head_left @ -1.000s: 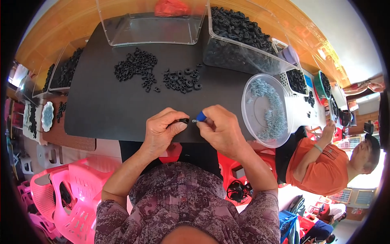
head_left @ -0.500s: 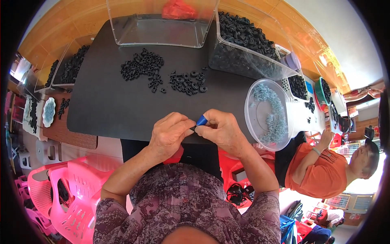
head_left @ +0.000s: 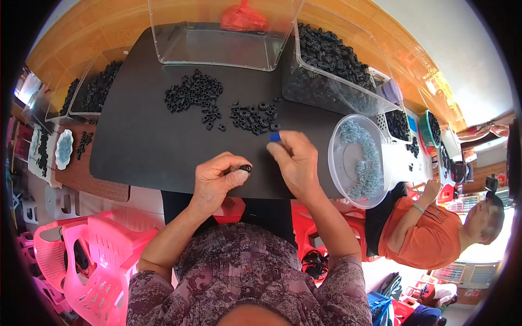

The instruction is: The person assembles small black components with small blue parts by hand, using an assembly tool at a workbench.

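Between the thumb and forefinger of my left hand (head_left: 217,176) is a small black plastic piece (head_left: 246,168) with a round hole, held above the near part of the dark table (head_left: 147,141). My right hand (head_left: 297,163) hovers to the right, apart from it, thumb and forefinger parted and nothing visible between them. A blue finger cover (head_left: 275,136) caps one of its fingertips. That fingertip is nearest a loose cluster of black pieces (head_left: 254,117). Further left lies a larger pile of similar pieces (head_left: 194,92).
A round clear tub (head_left: 343,168) of small pale-blue parts stands right. Behind it, a big clear bin (head_left: 337,89) is full of black pieces. Another clear bin (head_left: 217,61) stands at the back, near a red bag (head_left: 243,19). A person in orange (head_left: 427,233) sits right; pink chairs (head_left: 103,255) stand left.
My hands have come apart. The right one has moved up and away toward the loose cluster; the left has shifted slightly left, keeping the black piece. The view has tilted a little.
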Demonstrator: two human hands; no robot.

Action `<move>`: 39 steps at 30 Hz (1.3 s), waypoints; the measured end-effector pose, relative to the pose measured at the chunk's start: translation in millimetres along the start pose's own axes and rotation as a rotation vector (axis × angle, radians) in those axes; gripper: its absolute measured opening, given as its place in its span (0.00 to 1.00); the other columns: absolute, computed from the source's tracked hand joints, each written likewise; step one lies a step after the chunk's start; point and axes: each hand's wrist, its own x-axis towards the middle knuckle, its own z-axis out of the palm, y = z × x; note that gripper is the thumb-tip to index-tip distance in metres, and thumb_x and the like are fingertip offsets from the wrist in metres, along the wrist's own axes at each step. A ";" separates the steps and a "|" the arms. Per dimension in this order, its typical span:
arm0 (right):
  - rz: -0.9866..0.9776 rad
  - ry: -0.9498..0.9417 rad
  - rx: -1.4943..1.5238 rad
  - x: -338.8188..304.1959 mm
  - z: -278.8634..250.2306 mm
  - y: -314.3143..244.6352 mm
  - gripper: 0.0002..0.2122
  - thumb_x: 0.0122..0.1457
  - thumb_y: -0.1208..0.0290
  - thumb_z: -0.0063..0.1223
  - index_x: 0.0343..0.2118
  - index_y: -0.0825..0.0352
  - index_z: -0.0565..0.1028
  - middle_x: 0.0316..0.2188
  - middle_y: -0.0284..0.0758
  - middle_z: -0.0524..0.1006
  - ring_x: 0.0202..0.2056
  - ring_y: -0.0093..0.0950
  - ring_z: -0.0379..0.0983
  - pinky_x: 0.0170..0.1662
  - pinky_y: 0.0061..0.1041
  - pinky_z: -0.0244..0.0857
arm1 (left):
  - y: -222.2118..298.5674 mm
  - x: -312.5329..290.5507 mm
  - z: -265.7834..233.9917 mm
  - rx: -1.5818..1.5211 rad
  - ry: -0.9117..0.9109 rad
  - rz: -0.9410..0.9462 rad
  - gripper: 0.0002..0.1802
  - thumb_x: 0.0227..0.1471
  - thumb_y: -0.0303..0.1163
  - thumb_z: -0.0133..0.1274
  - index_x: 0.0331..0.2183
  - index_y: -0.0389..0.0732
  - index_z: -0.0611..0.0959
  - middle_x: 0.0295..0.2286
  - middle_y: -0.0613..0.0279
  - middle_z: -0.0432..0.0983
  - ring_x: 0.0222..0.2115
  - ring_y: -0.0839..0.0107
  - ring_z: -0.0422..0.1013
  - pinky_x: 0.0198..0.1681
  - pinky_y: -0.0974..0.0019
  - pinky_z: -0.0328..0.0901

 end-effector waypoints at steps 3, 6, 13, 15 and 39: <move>-0.354 0.099 -0.302 19.1 10.0 13.8 0.08 0.46 0.82 0.57 0.31 0.71 0.75 0.26 0.37 0.74 0.29 0.34 0.69 0.32 0.31 0.64 | -1.5 1.6 0.0 -0.035 -0.004 0.000 0.09 0.49 0.24 0.59 0.35 0.31 0.82 0.26 0.68 0.70 0.26 0.81 0.66 0.29 0.78 0.61; -0.426 0.023 -0.389 23.3 20.0 24.1 0.11 0.41 0.82 0.55 0.32 0.70 0.75 0.28 0.38 0.72 0.31 0.37 0.66 0.34 0.33 0.64 | -4.2 1.7 -3.1 0.078 -0.038 0.038 0.10 0.49 0.24 0.59 0.35 0.30 0.82 0.28 0.62 0.72 0.25 0.78 0.69 0.30 0.76 0.65; -0.563 -0.143 -0.588 21.9 18.0 21.2 0.09 0.39 0.79 0.52 0.28 0.69 0.72 0.25 0.39 0.66 0.31 0.35 0.63 0.36 0.30 0.62 | -2.8 1.5 -4.6 0.095 -0.049 0.040 0.10 0.49 0.24 0.59 0.35 0.30 0.82 0.28 0.63 0.72 0.25 0.79 0.68 0.29 0.77 0.65; -0.522 -0.150 -0.564 21.3 18.4 22.3 0.08 0.38 0.80 0.53 0.26 0.68 0.71 0.25 0.39 0.67 0.32 0.36 0.63 0.36 0.31 0.62 | -3.1 1.6 -4.9 0.122 -0.056 0.055 0.10 0.49 0.25 0.59 0.35 0.30 0.82 0.28 0.64 0.72 0.25 0.79 0.68 0.29 0.77 0.64; 0.317 -0.408 0.529 -8.2 -23.3 -22.8 0.04 0.52 0.80 0.57 0.32 0.68 0.77 0.23 0.22 0.70 0.26 0.10 0.63 0.28 0.12 0.58 | 5.5 0.8 6.8 -0.093 -0.018 -0.098 0.11 0.49 0.25 0.60 0.37 0.33 0.83 0.27 0.67 0.70 0.26 0.80 0.68 0.30 0.77 0.67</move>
